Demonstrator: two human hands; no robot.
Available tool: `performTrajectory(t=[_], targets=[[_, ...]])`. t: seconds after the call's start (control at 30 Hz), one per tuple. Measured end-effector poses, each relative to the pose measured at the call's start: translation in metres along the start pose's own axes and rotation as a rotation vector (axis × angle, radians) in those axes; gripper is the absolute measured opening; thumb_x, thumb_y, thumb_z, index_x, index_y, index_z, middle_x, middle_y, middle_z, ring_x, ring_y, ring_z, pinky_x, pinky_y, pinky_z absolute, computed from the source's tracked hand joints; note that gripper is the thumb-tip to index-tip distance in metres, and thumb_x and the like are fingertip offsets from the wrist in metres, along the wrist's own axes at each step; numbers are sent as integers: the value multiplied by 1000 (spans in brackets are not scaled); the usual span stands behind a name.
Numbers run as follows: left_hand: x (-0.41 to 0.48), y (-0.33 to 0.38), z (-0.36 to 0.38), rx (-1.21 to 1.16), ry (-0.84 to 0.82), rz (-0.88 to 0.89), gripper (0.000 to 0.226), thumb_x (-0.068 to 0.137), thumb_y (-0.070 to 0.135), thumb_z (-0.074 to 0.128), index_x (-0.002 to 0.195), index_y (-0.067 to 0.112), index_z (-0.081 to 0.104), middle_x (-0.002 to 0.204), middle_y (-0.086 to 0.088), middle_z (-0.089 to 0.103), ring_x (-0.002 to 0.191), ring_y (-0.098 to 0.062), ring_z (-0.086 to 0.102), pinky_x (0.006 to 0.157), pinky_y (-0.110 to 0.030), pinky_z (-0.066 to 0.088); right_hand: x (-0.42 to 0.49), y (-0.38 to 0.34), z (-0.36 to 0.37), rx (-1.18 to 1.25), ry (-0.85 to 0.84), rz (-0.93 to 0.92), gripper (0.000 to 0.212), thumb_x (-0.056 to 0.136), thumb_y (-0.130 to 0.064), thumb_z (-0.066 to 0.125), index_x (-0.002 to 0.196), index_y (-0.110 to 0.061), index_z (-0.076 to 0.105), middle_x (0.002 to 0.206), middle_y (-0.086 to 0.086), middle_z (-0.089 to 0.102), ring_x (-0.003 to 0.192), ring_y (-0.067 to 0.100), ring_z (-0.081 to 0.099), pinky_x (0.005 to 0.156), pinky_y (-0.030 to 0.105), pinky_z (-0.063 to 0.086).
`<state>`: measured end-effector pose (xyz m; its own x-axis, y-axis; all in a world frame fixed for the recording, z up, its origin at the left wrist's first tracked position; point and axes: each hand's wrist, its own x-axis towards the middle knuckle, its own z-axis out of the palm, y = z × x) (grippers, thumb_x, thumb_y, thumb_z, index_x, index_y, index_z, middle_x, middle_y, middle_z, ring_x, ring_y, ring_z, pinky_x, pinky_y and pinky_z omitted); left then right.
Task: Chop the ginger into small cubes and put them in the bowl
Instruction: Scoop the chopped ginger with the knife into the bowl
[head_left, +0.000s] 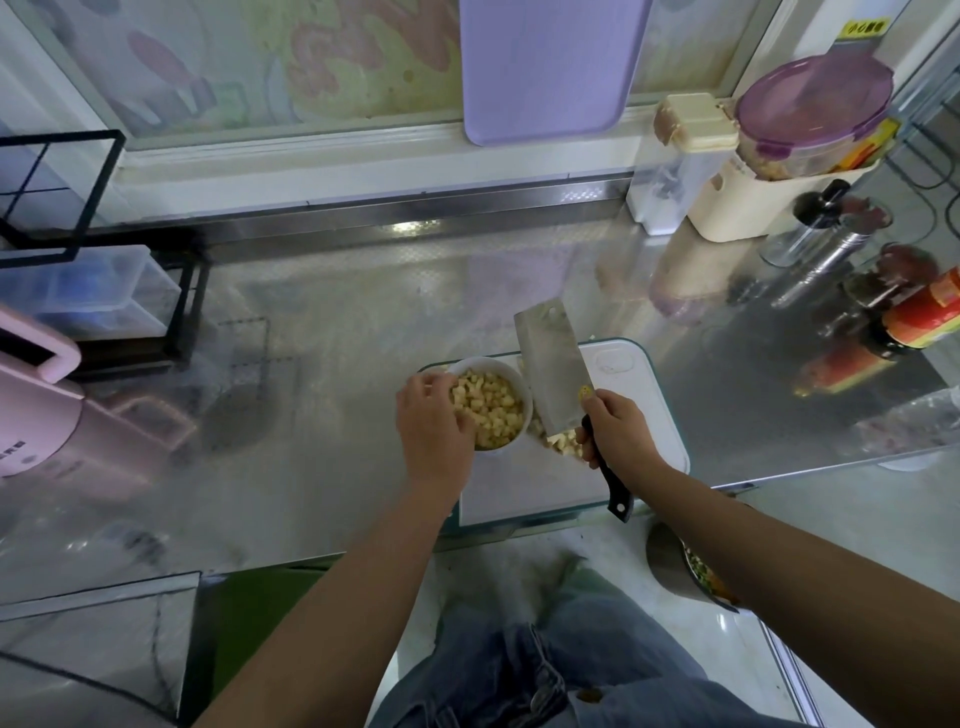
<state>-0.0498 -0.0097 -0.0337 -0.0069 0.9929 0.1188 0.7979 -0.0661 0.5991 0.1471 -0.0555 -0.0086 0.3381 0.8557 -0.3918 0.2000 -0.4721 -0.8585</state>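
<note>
I see my left hand on the left side of the white bowl, its fingers curled over the rim and the fingertips reaching the ginger cubes heaped inside. The bowl sits on the far left corner of the white cutting board, which lies at the near edge of the steel desk. My right hand grips the black handle of the cleaver, fingers wrapped tight round it. The blade is tilted, its flat face towards me, just beside the bowl's right rim. A small pile of loose cubes lies on the board at the blade's lower corner, close to my right knuckles. A purple board leans against the back wall, and a red-labelled bottle stands on the desk at the far right.
</note>
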Motion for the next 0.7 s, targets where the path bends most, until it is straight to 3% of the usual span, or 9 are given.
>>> performTrajectory(t=[0.1, 0.2, 0.33, 0.47, 0.6, 0.7], targets=[[2, -9, 6, -61, -166, -374, 37, 94, 23, 54, 128, 11, 46, 119, -10, 52, 97, -22, 52, 82, -30, 47, 2, 1, -1, -10, 6, 4, 35, 102, -28, 42, 75, -9, 53, 58, 5, 57, 39, 13, 49, 40, 25, 42], [4, -20, 9, -172, -324, -507, 28, 99, 26, 47, 118, 8, 55, 107, -14, 65, 92, -29, 65, 84, -43, 56, 4, 2, 0, -21, 2, 12, 35, 102, -29, 41, 77, -8, 54, 58, 6, 58, 39, 12, 49, 41, 25, 44], [1, -31, 3, -214, -142, -533, 26, 98, 25, 47, 110, 7, 60, 99, -12, 66, 85, -29, 66, 80, -44, 57, 5, 0, 10, -13, -25, 16, 30, 100, -24, 45, 77, -8, 53, 60, 8, 57, 41, 15, 50, 43, 26, 45], [-1, -58, -21, -433, 30, -652, 27, 98, 23, 49, 115, 4, 57, 102, -12, 63, 83, -29, 66, 75, -47, 58, 7, -7, 42, -62, -87, 11, 15, 97, -16, 49, 88, -6, 56, 64, 11, 57, 47, 19, 52, 45, 28, 48], [2, -86, -48, -594, 159, -736, 25, 99, 20, 51, 115, 2, 54, 102, -13, 60, 62, -21, 65, 49, -30, 58, 6, -18, 91, -64, -134, 17, 13, 98, -12, 47, 92, -3, 55, 68, 13, 57, 49, 20, 54, 42, 24, 46], [4, -98, -59, -619, 182, -786, 22, 99, 17, 49, 115, 4, 54, 101, -11, 59, 47, -12, 63, 54, -31, 58, 7, -24, 124, -26, -183, 78, 15, 100, -14, 44, 98, -2, 53, 71, 14, 58, 51, 21, 57, 45, 26, 48]])
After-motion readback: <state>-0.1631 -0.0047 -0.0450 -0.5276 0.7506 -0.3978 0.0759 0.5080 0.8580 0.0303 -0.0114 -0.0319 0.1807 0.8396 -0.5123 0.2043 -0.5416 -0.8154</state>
